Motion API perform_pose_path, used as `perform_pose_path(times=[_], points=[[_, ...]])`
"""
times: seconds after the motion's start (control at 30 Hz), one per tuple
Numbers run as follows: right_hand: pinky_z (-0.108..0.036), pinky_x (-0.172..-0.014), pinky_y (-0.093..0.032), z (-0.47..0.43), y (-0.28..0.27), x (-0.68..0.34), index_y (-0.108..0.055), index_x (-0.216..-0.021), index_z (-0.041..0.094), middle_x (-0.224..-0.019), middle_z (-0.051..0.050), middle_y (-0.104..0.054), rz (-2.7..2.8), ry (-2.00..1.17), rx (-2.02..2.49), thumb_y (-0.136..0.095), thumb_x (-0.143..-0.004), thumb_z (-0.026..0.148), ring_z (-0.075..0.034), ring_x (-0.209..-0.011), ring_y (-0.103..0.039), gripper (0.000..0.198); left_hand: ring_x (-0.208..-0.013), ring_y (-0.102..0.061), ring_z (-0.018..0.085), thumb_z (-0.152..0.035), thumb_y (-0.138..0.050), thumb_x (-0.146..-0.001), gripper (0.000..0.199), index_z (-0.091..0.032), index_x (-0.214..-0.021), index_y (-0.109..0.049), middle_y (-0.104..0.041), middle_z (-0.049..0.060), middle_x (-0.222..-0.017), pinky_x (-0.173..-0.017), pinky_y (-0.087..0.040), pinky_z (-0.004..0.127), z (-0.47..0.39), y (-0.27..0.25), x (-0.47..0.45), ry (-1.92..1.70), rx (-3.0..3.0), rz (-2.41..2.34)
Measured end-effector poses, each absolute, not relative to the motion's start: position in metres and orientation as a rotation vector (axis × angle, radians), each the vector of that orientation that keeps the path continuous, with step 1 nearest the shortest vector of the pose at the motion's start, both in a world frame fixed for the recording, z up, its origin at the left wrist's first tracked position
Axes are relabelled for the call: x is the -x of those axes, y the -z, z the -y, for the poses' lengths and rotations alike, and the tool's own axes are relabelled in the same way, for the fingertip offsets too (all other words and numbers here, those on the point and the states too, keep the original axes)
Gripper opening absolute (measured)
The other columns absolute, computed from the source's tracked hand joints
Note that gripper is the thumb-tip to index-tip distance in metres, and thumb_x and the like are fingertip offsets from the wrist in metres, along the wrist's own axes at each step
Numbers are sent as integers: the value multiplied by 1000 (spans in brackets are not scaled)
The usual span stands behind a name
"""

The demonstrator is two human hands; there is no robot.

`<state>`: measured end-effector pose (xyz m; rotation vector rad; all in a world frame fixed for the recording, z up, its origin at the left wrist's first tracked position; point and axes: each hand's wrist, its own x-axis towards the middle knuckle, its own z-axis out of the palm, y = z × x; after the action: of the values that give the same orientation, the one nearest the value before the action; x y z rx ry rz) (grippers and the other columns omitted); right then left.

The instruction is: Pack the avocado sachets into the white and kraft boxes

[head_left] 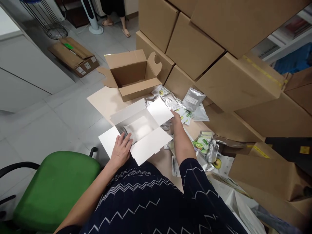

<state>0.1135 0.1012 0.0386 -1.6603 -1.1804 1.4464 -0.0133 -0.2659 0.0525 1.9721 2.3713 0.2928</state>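
Note:
A white carton (pixel 158 143) with its flaps spread outward sits in front of my body. Inside it, along the left wall, lies a silver pouch (pixel 125 130), partly covered by my fingers. My left hand (pixel 122 148) reaches over the carton's near left edge, fingers extended and slightly apart, the tips at the pouch. My right hand (pixel 174 117) is beside the carton's right flap, close to the heap of foil pouches (pixel 172 101). Its fingers are mostly hidden behind the flap and wrist, so what they touch does not show. Another silver pouch (pixel 193 99) with a white label lies on top of that heap.
An open brown box (pixel 136 89) stands beyond the white carton on the table (pixel 97 102). More pouches (pixel 206 146) lie to the right. Stacked cardboard boxes (pixel 195 48) wall the right side. A green chair (pixel 58 185) is at left; a person's legs (pixel 123 22) show behind.

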Motion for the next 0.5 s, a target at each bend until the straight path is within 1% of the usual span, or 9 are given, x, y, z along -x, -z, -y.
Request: perform_pose_path(times=[0.1, 0.2, 0.27, 0.37, 0.43, 0.5], points=[[-25, -62, -57, -108, -48, -116, -38, -68, 25, -54, 11, -41, 1104, -1477, 1630, -61, -81, 27, -9, -55, -54, 27, -146, -36, 44, -7, -54, -80, 45, -9, -123, -67, -53, 19, -149, -118, -34, 64, 266, -52, 14, -294, -1996, -2361], [-20, -67, -58, -116, -69, -133, -32, -70, 25, -57, 11, -40, 1078, -1413, 1520, -58, -82, 25, -7, -60, -61, 29, -147, -35, 43, -6, -55, -79, 47, -9, -124, -66, -57, 20, -145, -119, -32, 65, 266, -51, 14, -318, -1972, -2354], [-20, -63, -58, -113, -94, -151, -32, -70, 24, -60, 11, -41, 1134, -1317, 1350, -58, -81, 23, -8, -60, -65, 28, -147, -34, 43, -6, -54, -78, 48, -9, -125, -66, -58, 21, -143, -119, -31, 65, 265, -51, 14, -337, -1950, -2354], [-20, -54, -57, -88, -145, -180, -37, -69, 22, -65, 9, -43, 1295, -1178, 1033, -64, -79, 23, -10, -58, -68, 28, -147, -33, 42, -7, -54, -79, 49, -10, -127, -65, -57, 20, -143, -119, -32, 64, 265, -50, 14, -362, -1945, -2359], [-20, -50, -56, -63, -180, -192, -39, -68, 22, -63, 9, -43, 1386, -1176, 914, -66, -78, 24, -11, -55, -68, 30, -147, -34, 42, -7, -53, -81, 50, -11, -129, -64, -56, 20, -145, -118, -33, 63, 266, -48, 14, -384, -1950, -2367], [-20, -45, -54, -37, -206, -194, -40, -68, 22, -59, 9, -44, 1468, -1280, 866, -68, -79, 26, -14, -53, -69, 30, -147, -35, 41, -7, -52, -81, 52, -12, -132, -62, -54, 20, -147, -118, -33, 62, 266, -47, 15, -407, -1954, -2370]])
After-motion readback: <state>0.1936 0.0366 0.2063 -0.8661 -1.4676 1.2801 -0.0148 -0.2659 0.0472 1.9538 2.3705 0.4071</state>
